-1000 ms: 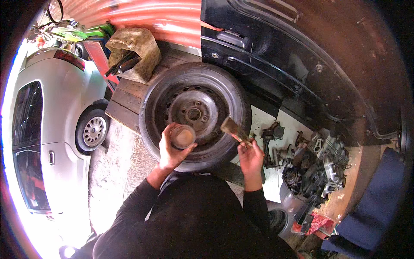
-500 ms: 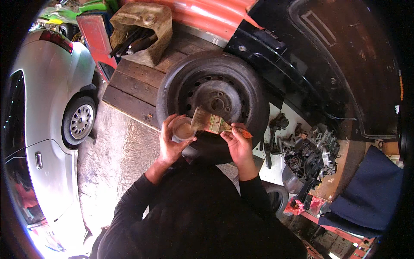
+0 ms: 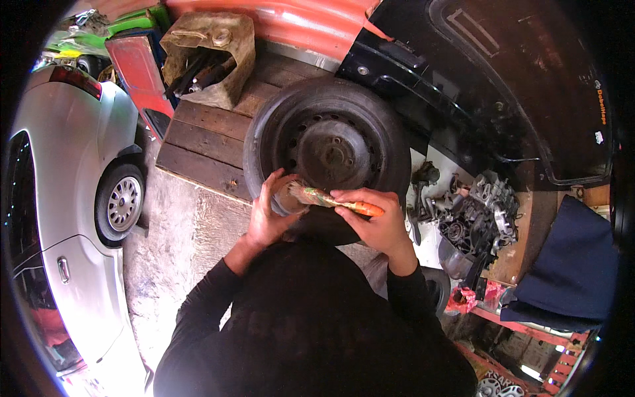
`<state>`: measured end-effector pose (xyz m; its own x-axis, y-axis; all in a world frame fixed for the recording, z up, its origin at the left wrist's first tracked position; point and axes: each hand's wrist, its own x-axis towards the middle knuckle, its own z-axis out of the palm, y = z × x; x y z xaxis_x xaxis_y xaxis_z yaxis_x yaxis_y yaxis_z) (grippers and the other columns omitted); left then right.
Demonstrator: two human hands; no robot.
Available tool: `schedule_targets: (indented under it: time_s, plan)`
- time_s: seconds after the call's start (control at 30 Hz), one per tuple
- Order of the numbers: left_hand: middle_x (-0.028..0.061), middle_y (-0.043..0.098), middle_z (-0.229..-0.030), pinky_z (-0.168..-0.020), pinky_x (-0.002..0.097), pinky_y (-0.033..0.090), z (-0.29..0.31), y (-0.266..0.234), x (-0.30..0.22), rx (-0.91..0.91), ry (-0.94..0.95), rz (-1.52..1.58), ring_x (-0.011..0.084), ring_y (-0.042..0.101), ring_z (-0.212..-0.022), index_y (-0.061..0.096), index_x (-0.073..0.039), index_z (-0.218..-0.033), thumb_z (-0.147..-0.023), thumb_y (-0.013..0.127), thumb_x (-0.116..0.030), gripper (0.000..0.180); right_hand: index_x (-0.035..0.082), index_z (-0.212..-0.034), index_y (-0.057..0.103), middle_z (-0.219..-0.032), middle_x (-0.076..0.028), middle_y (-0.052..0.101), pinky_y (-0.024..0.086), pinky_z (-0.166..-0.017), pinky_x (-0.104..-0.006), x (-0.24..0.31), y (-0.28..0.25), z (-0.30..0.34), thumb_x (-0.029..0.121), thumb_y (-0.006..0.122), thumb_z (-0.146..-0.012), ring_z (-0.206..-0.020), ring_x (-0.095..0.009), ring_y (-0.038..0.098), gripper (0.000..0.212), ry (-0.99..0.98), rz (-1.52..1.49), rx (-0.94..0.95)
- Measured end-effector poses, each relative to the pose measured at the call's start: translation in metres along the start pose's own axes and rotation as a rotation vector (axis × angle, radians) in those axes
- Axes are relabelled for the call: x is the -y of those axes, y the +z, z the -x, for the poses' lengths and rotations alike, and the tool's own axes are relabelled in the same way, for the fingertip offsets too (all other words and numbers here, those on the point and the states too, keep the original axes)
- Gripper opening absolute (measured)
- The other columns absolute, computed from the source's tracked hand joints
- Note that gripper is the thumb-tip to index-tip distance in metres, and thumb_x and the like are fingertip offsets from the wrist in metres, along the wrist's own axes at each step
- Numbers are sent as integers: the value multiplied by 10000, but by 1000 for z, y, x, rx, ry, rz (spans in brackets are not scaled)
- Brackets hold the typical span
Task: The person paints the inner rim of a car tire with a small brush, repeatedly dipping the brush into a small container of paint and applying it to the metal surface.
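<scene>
My left hand point(image 3: 270, 215) is wrapped round a small clear cup point(image 3: 288, 202) with brownish contents. In my right hand point(image 3: 378, 221) is a flat paintbrush point(image 3: 327, 199) with an orange handle, gripped between thumb and fingers. Its bristles meet the mouth of the cup; how deep they reach inside I cannot tell. Both hands are above the near side of a dark tyre on a steel wheel point(image 3: 334, 157), which lies flat in front of me. The wheel's hub face looks dull grey and dusty.
The tyre rests on a wooden plank bench point(image 3: 205, 135). A cut-open jerrycan point(image 3: 210, 33) holding dark tools stands on it. On the right are greasy engine parts point(image 3: 473, 218), a black car panel point(image 3: 516, 86) and dark blue cloth point(image 3: 565, 264). A silver car point(image 3: 79, 198) is parked left.
The brush has tilted so its narrow edge shows, and its bristles have moved into the cup's mouth. My right hand has turned over the handle and shifted slightly right.
</scene>
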<state>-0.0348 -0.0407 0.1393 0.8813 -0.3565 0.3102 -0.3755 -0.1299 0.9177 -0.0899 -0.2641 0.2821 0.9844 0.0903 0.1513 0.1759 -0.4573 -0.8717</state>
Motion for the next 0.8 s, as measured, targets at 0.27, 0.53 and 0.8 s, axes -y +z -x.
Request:
schedule_targets:
  time_s: [0.27,0.53,0.8]
  plan:
    - [185,656,-1374,-987,446,579,1,18,-16,-2,62,-67,365,685,-1204,246,-38,-1564,-745,916,-97,1060,16,-1017,733,-1008,-142,775,603,-823,-377,7,0,3,81,774,-884,-932,-313,768,153,-121,151,31]
    - [179,658,-1369,-979,441,583,8,34,-31,-3,76,-106,364,689,-1195,255,-24,-1555,-748,917,-111,1047,1,-985,735,-981,-143,782,614,-800,-350,5,-11,11,70,789,-871,-914,-298,777,144,-126,177,40]
    - [183,657,-1367,-992,441,577,13,42,-41,-10,78,-130,360,691,-1189,258,-26,-1551,-743,922,-107,1049,28,-1007,728,-959,-145,766,600,-767,-393,-1,-16,16,101,774,-877,-879,-335,757,156,-166,154,45]
